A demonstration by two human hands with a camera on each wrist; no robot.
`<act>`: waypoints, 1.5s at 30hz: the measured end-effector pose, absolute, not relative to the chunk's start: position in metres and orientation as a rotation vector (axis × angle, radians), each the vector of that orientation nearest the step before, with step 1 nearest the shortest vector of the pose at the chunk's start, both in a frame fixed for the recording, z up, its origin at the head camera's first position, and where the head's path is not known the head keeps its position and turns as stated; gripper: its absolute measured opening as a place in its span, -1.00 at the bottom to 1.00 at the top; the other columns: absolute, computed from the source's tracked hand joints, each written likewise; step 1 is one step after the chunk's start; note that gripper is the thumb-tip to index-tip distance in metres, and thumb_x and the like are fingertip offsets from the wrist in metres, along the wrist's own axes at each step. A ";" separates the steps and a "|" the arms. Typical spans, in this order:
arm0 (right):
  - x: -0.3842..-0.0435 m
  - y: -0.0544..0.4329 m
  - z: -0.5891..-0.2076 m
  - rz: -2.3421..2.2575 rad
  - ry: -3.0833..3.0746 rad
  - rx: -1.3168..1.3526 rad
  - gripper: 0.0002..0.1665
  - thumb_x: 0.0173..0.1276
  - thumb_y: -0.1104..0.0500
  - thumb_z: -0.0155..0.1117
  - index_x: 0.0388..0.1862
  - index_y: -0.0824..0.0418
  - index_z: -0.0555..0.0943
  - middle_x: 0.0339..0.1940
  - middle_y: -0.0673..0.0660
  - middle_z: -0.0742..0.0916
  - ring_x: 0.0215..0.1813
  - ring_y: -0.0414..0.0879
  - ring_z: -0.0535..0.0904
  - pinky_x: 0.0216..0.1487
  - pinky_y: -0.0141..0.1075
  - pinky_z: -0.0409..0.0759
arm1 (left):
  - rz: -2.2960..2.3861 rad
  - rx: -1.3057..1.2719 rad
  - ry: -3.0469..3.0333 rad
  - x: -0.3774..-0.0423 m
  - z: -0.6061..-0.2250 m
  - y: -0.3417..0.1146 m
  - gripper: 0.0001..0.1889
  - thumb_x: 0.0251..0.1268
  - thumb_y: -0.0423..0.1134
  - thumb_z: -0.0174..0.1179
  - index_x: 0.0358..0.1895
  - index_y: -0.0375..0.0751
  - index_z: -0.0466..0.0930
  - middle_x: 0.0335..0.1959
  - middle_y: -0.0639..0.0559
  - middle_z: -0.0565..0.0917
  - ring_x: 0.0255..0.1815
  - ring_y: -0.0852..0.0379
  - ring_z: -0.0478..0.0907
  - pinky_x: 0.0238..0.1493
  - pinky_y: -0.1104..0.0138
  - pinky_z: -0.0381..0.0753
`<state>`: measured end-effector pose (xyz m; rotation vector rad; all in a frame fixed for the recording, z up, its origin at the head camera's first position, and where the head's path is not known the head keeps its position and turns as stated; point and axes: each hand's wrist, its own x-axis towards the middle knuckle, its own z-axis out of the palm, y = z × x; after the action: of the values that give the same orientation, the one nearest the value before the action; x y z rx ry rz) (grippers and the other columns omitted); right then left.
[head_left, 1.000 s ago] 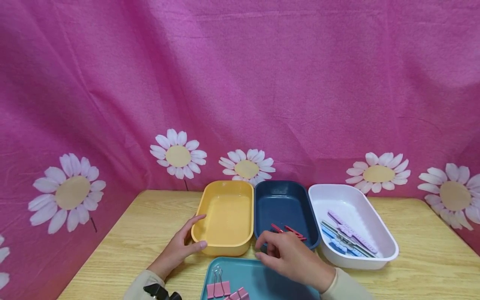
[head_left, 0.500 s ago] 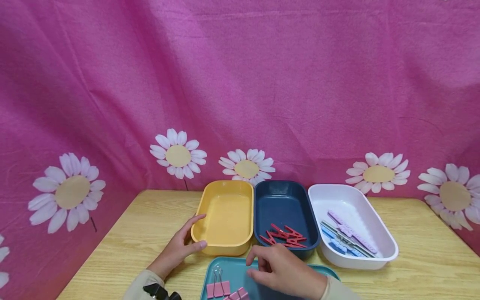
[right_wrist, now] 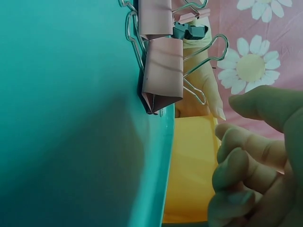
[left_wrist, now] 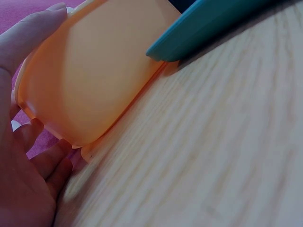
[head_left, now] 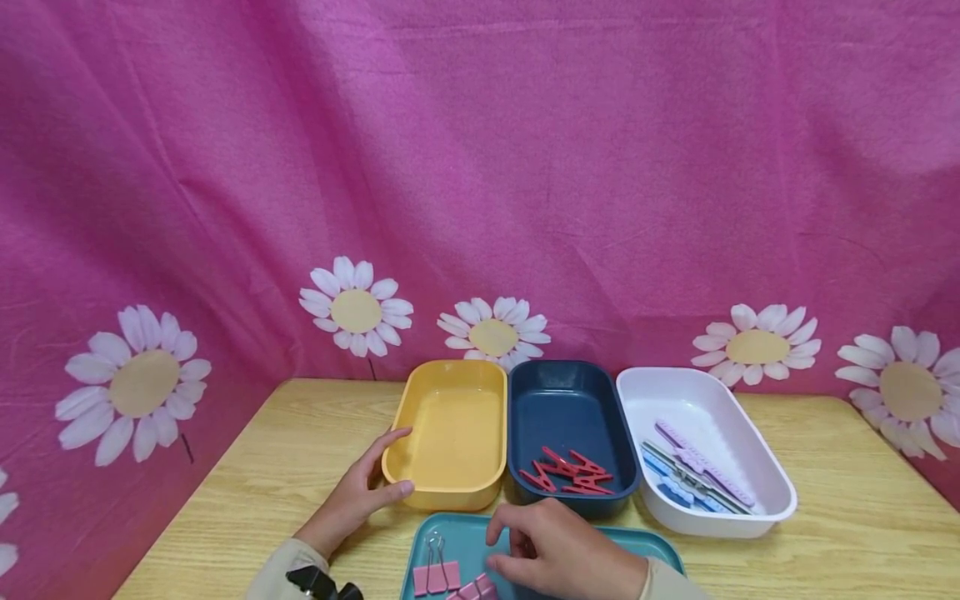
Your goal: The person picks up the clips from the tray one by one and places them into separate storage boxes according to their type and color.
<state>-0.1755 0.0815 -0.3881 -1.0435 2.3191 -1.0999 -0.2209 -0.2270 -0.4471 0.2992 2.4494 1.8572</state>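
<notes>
My left hand (head_left: 360, 493) holds the front left corner of a yellow bin (head_left: 457, 433). In the left wrist view, the thumb lies along the bin's rim and the fingers touch its side. My right hand (head_left: 558, 546) hovers over a teal tray (head_left: 645, 542) with loosely bent fingers and nothing between thumb and forefinger. Pink binder clips (head_left: 437, 577) lie at the tray's left end, just left of this hand. Close up in the right wrist view, a pink binder clip (right_wrist: 163, 68) with wire handles is near the tray's edge, apart from the fingertips.
Right of the yellow bin stands a navy bin (head_left: 570, 408) with several red clothespins (head_left: 573, 473). Beyond it, a white bin (head_left: 675, 396) contains lilac, blue and metallic strip-like items (head_left: 701, 467). A pink daisy-print cloth (head_left: 480, 167) hangs behind the wooden table (head_left: 247, 492).
My right hand has moved back from over the navy bin, down and slightly left over the tray, uncovering the red clothespins. The left hand stays on the yellow bin.
</notes>
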 end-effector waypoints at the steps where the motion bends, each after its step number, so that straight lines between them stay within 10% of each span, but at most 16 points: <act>1: -0.175 0.081 -0.388 -1.104 2.310 -1.032 -0.81 0.33 -0.05 0.29 -0.15 -0.03 0.61 -0.60 -0.18 0.57 -0.54 -0.33 0.45 -0.52 -0.48 0.44 | 1.854 0.303 2.451 -0.221 -0.447 -0.227 -0.29 0.16 -0.13 0.37 0.38 0.31 0.27 0.54 -0.04 0.04 0.48 -0.05 0.11 0.44 0.03 0.00; 13: -0.174 0.079 -0.390 -1.096 2.297 -1.085 -0.80 0.33 -0.07 0.28 -0.15 -0.04 0.63 -0.57 -0.21 0.57 -0.51 -0.36 0.46 -0.47 -0.48 0.49 | 1.851 0.351 2.440 -0.221 -0.449 -0.230 -0.28 0.19 -0.18 0.34 0.40 0.29 0.24 0.52 0.00 0.08 0.45 0.02 0.14 0.27 0.53 0.13; 20: -0.172 0.075 -0.390 -1.077 2.299 -1.026 -0.80 0.30 -0.08 0.32 -0.17 -0.06 0.63 -0.43 -0.20 0.62 -0.39 -0.34 0.52 -0.35 -0.44 0.56 | 1.856 0.354 2.445 -0.221 -0.449 -0.229 -0.28 0.19 -0.18 0.34 0.40 0.27 0.24 0.52 -0.02 0.07 0.45 0.00 0.15 0.40 0.20 0.07; 27: -0.169 0.073 -0.390 -1.035 2.291 -0.907 -0.79 0.27 -0.09 0.34 -0.17 -0.09 0.64 -0.34 -0.18 0.62 -0.29 -0.29 0.55 -0.28 -0.39 0.57 | 1.861 0.353 2.437 -0.221 -0.449 -0.229 -0.28 0.19 -0.18 0.34 0.40 0.26 0.24 0.52 -0.04 0.08 0.44 0.00 0.17 0.30 0.45 0.16; 45: -0.165 0.066 -0.397 -1.004 2.346 -0.904 -0.77 0.26 -0.13 0.33 -0.19 -0.08 0.65 -0.38 -0.18 0.60 -0.33 -0.30 0.51 -0.32 -0.39 0.53 | 1.877 0.358 2.425 -0.223 -0.451 -0.228 -0.28 0.18 -0.18 0.35 0.40 0.25 0.25 0.53 -0.04 0.06 0.45 -0.02 0.15 0.41 0.08 0.04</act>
<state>-0.1648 0.0656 -0.3974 -0.9036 2.3461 -1.0040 -0.2226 -0.2277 -0.4505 0.3579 2.4252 1.8772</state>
